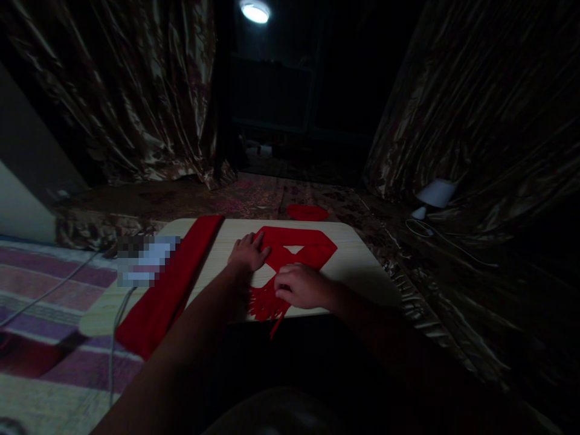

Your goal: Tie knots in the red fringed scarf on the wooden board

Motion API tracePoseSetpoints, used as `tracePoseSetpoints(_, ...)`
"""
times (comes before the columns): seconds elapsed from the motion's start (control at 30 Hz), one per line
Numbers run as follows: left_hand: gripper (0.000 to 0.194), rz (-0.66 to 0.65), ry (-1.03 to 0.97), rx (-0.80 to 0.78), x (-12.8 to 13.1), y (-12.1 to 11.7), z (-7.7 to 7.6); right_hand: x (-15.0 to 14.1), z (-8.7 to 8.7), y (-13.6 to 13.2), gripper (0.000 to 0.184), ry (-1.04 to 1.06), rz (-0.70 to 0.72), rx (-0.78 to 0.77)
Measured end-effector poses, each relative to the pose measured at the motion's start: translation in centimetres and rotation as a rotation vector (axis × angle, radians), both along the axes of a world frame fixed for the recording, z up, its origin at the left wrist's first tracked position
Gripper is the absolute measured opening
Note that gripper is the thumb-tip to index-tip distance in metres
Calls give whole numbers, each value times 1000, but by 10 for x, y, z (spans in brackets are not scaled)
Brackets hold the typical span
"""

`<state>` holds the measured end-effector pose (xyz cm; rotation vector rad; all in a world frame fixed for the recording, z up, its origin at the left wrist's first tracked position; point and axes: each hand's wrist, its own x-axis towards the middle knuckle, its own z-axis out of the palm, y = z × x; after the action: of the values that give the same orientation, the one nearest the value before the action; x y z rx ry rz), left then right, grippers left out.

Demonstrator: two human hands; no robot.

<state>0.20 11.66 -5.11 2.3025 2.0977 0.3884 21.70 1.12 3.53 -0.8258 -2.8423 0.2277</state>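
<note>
A red scarf with a fringed end lies on a low light-wood table, its bands folded across each other around a small gap. My left hand rests on the scarf's left edge, fingers lying fairly flat and apart. Near the fringe, my right hand has its fingers bent and closed on the scarf's lower band. Part of the band is hidden beneath that hand. The fringe hangs over the table's near edge. To the left, a long folded red cloth lies slantwise across the table.
Another red piece lies beyond the table's far edge. A blurred-out pale object sits at the table's left with a cable. A small white lamp stands at right. Patterned curtains hang behind; the room is dark.
</note>
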Motion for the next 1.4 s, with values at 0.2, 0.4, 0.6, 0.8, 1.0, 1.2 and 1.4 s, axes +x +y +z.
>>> tracePoseSetpoints(0.2,79,-3,-10,5,0,0,0,13,9,-4,13,-151,71,-5)
tracePoseSetpoints(0.4,79,-8,-8,3,0,-1,1,-1,-3,-16,10,-203,66,65)
tracePoseSetpoints(0.6,80,-15,1,10,0,0,0,-11,-7,-30,18,-155,143,48)
tracePoseSetpoints(0.8,79,-18,3,9,0,0,0,5,10,-27,10,-172,142,26)
tracePoseSetpoints(1.0,80,-18,27,23,0,1,-1,9,-1,-26,17,-197,95,109)
tracePoseSetpoints(1.2,79,-12,30,11,0,2,-2,19,-15,6,14,169,-154,75)
tracePoseSetpoints(1.4,76,-9,27,-6,0,1,0,67,-19,87,15,296,-778,127)
